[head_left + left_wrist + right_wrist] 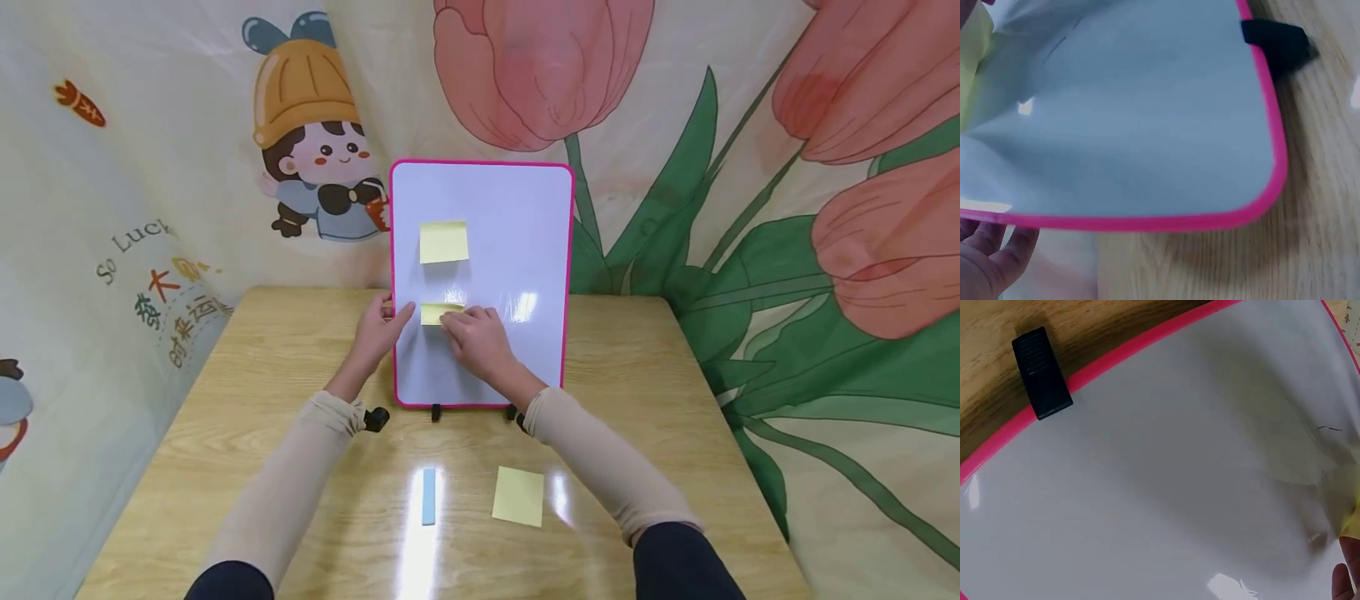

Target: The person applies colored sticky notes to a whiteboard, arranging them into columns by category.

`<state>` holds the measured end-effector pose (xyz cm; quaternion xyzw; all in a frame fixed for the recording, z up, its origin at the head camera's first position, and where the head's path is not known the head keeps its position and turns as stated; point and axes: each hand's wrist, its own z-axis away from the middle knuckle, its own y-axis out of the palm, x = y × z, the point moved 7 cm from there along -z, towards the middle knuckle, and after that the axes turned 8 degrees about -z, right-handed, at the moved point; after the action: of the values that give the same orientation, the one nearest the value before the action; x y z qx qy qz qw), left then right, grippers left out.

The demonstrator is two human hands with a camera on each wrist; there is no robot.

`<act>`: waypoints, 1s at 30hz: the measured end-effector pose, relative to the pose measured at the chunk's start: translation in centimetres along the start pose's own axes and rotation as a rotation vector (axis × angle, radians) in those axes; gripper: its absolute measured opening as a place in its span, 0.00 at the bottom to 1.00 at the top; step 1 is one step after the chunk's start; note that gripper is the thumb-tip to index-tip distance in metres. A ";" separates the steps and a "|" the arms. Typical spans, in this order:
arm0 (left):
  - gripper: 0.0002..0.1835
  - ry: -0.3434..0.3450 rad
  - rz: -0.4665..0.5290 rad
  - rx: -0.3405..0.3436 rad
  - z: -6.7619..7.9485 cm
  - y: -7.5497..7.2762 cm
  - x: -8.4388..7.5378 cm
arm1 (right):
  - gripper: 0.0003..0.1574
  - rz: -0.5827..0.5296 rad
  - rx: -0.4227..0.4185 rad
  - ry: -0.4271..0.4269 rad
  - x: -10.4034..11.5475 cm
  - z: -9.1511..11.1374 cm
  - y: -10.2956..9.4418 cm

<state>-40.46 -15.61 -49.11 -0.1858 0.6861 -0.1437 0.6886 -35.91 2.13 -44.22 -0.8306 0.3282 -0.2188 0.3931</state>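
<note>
A white board (498, 242) with a pink rim stands upright on the table. My left hand (372, 331) grips its left edge, thumb over the front and fingers behind the rim; several of those fingers (1015, 255) show past the pink rim in the left wrist view. On the board's left half, my right hand (483, 340) pinches the right side of a yellow sticky note (431, 315), which looks folded or bent toward me. Only a corner of that note (1353, 524) shows in the right wrist view. Above it, another yellow sticky note (443, 242) sticks to the board.
Black feet (436, 413) hold the board's lower edge. Nearer me on the wooden table (615, 358) lie a narrow light-blue strip (428, 497) and a pale yellow square note (517, 497). A printed cloth (675, 67) with tulips hangs right behind the table.
</note>
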 end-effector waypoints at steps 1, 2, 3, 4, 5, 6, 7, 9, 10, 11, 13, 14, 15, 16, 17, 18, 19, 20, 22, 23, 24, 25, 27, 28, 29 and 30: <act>0.39 -0.002 0.000 -0.001 -0.3 0.2 -0.1 | 0.10 0.010 0.001 -0.003 0.1 0.1 0.1; 0.39 -0.002 0.001 -0.006 -0.5 0.4 -0.2 | 0.10 0.019 0.006 -0.006 0.2 0.2 0.2; 0.39 0.001 0.006 -0.014 -0.6 0.5 -0.3 | 0.11 0.029 0.012 -0.007 0.3 0.3 0.4; 0.38 0.003 0.007 -0.021 -0.7 0.7 -0.4 | 0.12 0.030 0.020 -0.006 0.4 0.3 0.5; 0.38 0.002 0.005 -0.030 -0.8 0.8 -0.4 | 0.13 0.034 0.029 -0.005 0.4 0.4 0.6; 0.38 0.001 0.002 -0.040 -0.8 0.9 -0.4 | 0.14 0.037 0.038 -0.003 0.5 0.5 0.7; 0.38 0.001 0.005 -0.050 -0.8 1.0 -0.4 | 0.15 0.038 0.048 0.000 0.5 0.5 0.9; 0.37 -0.005 0.002 -0.066 -0.7 1.1 -0.4 | 0.17 0.033 0.059 0.005 0.6 0.7 1.0; 0.36 -0.010 -0.005 -0.071 -0.7 1.1 -0.4 | 0.18 0.029 0.064 0.006 0.6 0.7 1.0; 0.35 -0.016 -0.010 -0.078 -0.7 1.2 -0.4 | 0.19 0.027 0.067 0.006 0.6 0.7 1.1; 0.35 -0.028 -0.011 -0.084 -0.8 1.3 -0.5 | 0.20 0.023 0.068 0.001 0.7 0.7 1.3; 0.35 -0.035 -0.017 -0.083 -0.8 1.4 -0.5 | 0.20 0.023 0.066 -0.001 0.7 0.7 1.3; 0.35 -0.041 -0.016 -0.079 -0.8 1.5 -0.5 | 0.21 0.022 0.064 -0.004 0.8 0.6 1.4; 0.35 -0.046 -0.014 -0.077 -0.9 1.6 -0.5 | 0.21 0.022 0.060 -0.009 0.9 0.6 1.4; 0.35 -0.052 -0.011 -0.075 -0.9 1.6 -0.5 | 0.22 0.025 0.057 -0.014 0.9 0.5 1.5; 0.35 -0.056 -0.011 -0.072 -0.9 1.7 -0.5 | 0.22 0.029 0.054 -0.020 1.0 0.5 1.5; 0.35 -0.057 -0.014 -0.072 -1.0 1.8 -0.5 | 0.23 0.034 0.053 -0.026 1.1 0.4 1.6; 0.35 -0.059 -0.018 -0.070 -1.0 1.8 -0.5 | 0.24 0.043 0.054 -0.032 1.2 0.4 1.7; 0.34 -0.057 -0.018 -0.071 -1.1 1.9 -0.5 | 0.26 0.068 0.057 -0.045 1.3 0.2 1.8; 0.34 -0.057 -0.017 -0.071 -1.1 2.0 -0.5 | 0.27 0.084 0.060 -0.048 1.2 0.2 1.9; 0.34 -0.057 -0.014 -0.068 -1.2 2.0 -0.4 | 0.28 0.099 0.063 -0.048 1.2 0.2 1.9; 0.34 -0.059 -0.009 -0.064 -1.2 2.1 -0.4 | 0.29 0.118 0.066 -0.047 1.1 0.2 2.0; 0.34 -0.060 0.003 -0.053 -1.1 2.1 -0.4 | 0.29 0.154 0.069 -0.043 1.0 0.2 2.0; 0.34 -0.061 0.003 -0.046 -1.1 2.2 -0.3 | 0.30 0.170 0.068 -0.041 0.9 0.3 2.0; 0.34 -0.060 0.008 -0.039 -1.1 2.2 -0.3 | 0.30 0.184 0.069 -0.038 0.8 0.4 2.0; 0.35 -0.058 0.008 -0.033 -1.0 2.2 -0.3 | 0.30 0.197 0.069 -0.035 0.7 0.4 2.1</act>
<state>-41.64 -13.54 -49.83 -0.1986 0.6690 -0.1241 0.7054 -35.93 0.89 -46.06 -0.7841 0.3934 -0.1758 0.4466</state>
